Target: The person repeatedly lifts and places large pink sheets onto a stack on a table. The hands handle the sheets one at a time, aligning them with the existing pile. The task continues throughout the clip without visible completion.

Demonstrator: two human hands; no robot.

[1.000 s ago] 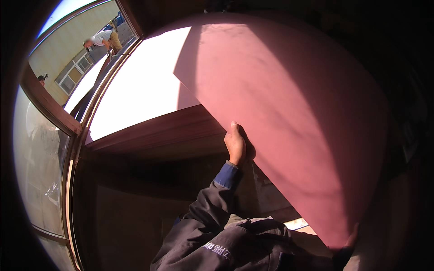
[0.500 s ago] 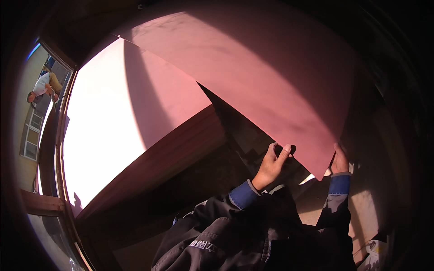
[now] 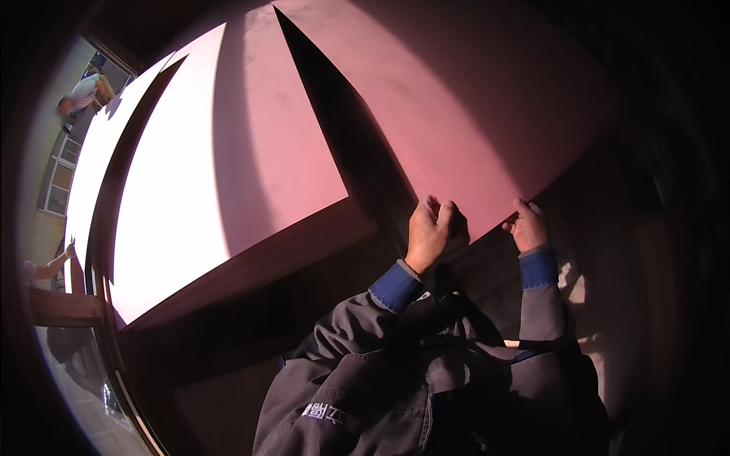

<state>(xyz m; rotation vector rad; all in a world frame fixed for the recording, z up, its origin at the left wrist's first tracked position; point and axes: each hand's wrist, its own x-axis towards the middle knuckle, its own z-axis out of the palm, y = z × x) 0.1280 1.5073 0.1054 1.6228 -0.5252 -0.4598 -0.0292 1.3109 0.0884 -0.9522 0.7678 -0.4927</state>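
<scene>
Pink flat sheet (image 3: 464,114) lies right of the pink stack (image 3: 296,175), a dark gap between them. Right of the stack, the left hand (image 3: 430,235) grasps the sheet's left edge and the right hand (image 3: 527,226) grasps its right edge, near corner between the hands. Sheet extends forward from both. Left of the stack, a co-worker's hand (image 3: 70,248) is at a bright panel's (image 3: 97,167) edge

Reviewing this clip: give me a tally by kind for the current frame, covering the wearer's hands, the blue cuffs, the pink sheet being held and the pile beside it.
Hands: 2 (left hand, right hand)
Blue cuffs: 2 (left cuff, right cuff)
Held pink sheet: 1
Pile: 1
Total: 6
</scene>
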